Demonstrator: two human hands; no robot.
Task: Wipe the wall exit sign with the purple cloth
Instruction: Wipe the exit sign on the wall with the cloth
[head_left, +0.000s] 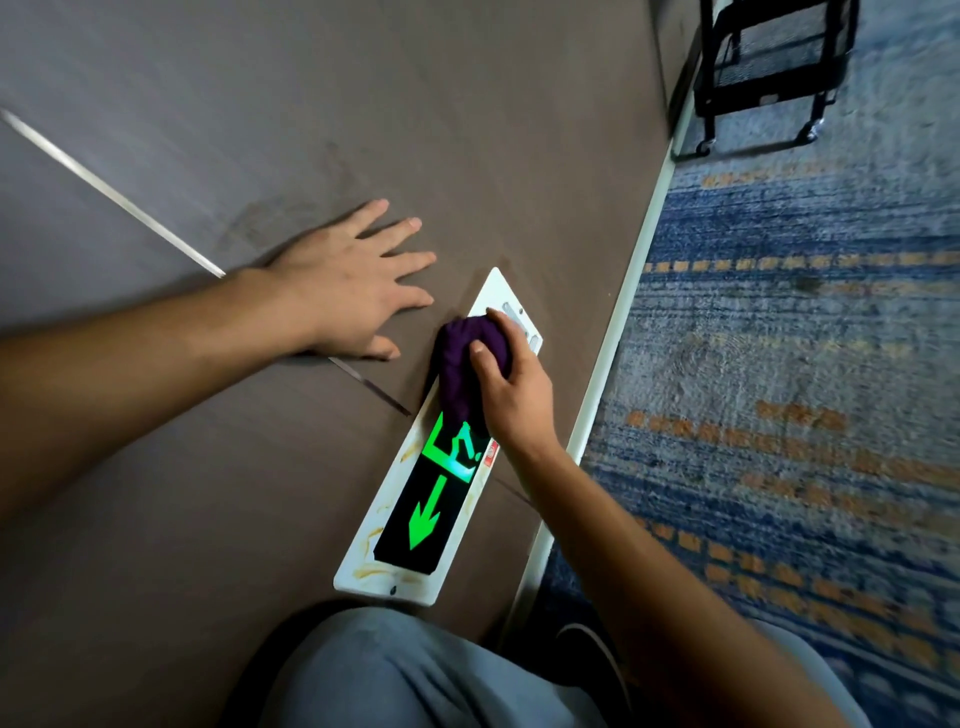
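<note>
One grey-trousered knee (395, 670) fills the near edge, close below the exit sign (415, 525), a long white plate with a black panel and glowing green arrow, set low on the matte brown wall (467, 130). The right hand (514, 395) is clamped on the bunched purple cloth (465, 358), pressed against the sign's upper half. The left hand (348, 280) lies flat on the wall, fingers spread. Beyond, blue-and-orange carpet (805, 364) and a black mesh cart (769, 67).

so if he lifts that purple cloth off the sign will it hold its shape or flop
Probably flop: the purple cloth is bunched and creased under the right hand, so it looks soft. It likely weighs little, since fingers alone press it against the sign.
</note>
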